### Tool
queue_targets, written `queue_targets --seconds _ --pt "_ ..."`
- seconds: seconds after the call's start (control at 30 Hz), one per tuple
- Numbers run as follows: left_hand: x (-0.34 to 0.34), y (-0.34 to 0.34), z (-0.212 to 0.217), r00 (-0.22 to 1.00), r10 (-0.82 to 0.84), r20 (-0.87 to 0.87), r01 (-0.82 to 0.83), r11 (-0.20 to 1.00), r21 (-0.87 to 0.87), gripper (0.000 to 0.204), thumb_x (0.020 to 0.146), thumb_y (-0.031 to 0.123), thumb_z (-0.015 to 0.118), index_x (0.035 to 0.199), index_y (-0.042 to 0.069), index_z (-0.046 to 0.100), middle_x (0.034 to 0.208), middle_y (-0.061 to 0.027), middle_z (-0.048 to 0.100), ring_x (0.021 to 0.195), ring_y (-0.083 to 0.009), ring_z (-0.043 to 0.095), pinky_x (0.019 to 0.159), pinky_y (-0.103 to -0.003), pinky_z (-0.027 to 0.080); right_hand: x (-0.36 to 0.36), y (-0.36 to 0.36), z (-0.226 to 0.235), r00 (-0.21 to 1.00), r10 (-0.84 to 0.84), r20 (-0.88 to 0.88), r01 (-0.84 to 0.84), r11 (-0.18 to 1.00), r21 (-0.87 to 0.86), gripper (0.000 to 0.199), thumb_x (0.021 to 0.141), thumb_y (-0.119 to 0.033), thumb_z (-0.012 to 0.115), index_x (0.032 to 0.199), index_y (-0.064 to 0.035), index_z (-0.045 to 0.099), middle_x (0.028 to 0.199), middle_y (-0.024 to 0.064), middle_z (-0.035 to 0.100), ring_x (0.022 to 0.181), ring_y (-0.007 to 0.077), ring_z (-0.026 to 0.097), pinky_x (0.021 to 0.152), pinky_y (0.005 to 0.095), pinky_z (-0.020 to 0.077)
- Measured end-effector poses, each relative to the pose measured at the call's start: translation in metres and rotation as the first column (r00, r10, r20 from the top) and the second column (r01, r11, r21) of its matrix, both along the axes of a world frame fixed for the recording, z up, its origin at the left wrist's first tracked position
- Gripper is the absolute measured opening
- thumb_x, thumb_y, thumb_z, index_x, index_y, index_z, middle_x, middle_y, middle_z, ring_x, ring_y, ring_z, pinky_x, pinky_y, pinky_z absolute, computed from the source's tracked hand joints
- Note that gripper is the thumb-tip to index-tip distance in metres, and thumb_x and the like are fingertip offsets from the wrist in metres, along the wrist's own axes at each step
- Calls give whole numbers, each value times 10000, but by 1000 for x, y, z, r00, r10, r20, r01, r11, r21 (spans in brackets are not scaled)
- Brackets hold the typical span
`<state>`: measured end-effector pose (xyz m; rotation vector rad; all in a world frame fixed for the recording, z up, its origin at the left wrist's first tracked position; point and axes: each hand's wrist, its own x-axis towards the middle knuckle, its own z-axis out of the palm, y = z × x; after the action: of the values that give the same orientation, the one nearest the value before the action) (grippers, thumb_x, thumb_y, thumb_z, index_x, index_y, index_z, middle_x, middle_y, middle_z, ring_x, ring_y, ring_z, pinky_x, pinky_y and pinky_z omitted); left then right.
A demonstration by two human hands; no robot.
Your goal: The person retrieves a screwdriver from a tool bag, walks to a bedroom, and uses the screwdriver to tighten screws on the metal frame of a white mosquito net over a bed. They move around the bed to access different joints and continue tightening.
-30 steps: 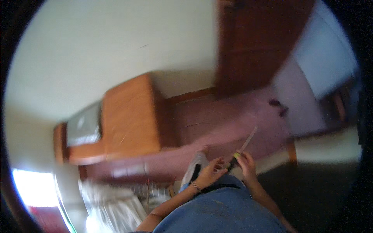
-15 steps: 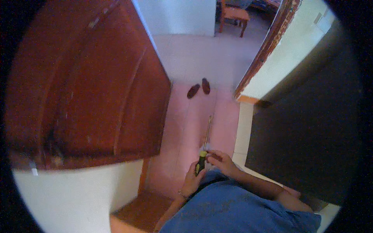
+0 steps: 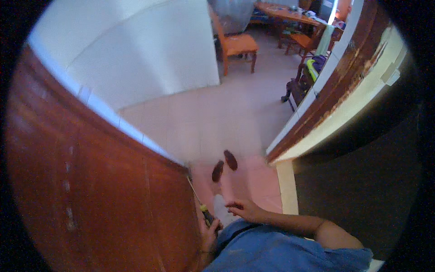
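Observation:
My left hand [image 3: 210, 233] is closed round the handle of a screwdriver [image 3: 208, 215]. The handle is dark with a yellow-green collar, and its long thin shaft points up and left. The tip lies close to the edge of the reddish-brown wooden door [image 3: 113, 190]; whether they touch I cannot tell. My right hand [image 3: 244, 211] is a little to the right of the screwdriver, in front of my body. Its fingers reach leftward, look slightly bent, and hold nothing visible.
Dark footwear [image 3: 230, 160] shows on the pink tiled floor ahead. On the right stand a worn wooden door frame [image 3: 335, 97] and a dark panel [image 3: 358, 181]. Beyond the doorway are a white wall [image 3: 149, 59], an orange-brown chair [image 3: 239, 44] and a cluttered table [image 3: 283, 12].
The view has swung up, showing more of the room. My left hand and the screwdriver have moved left to the door's edge, the shaft tilting left. My right hand is now apart from the screwdriver.

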<state>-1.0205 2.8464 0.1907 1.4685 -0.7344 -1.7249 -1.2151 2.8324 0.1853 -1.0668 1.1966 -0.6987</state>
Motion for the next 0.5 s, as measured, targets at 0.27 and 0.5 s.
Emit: queue_targets --seconds 0.27,0.5 --pt "-47 -271 22 948 -280 -152 269 959 -86 170 782 -18 616 886 38 494 762 -45 536 654 -143 537 603 -287 462 -54 -156 11 936 -341 -81 350 920 175 297 915 -201 534 1125 2 588 958 93 639 795 127 591 737 269 489" --pt "-171 -436 34 929 -325 -180 301 942 -147 152 785 -11 612 840 46 483 715 -59 540 630 -156 537 592 -280 448 -134 -273 -21 799 -600 -32 600 795 89 283 909 -197 542 1107 -5 605 950 67 655 762 106 601 717 245 491"
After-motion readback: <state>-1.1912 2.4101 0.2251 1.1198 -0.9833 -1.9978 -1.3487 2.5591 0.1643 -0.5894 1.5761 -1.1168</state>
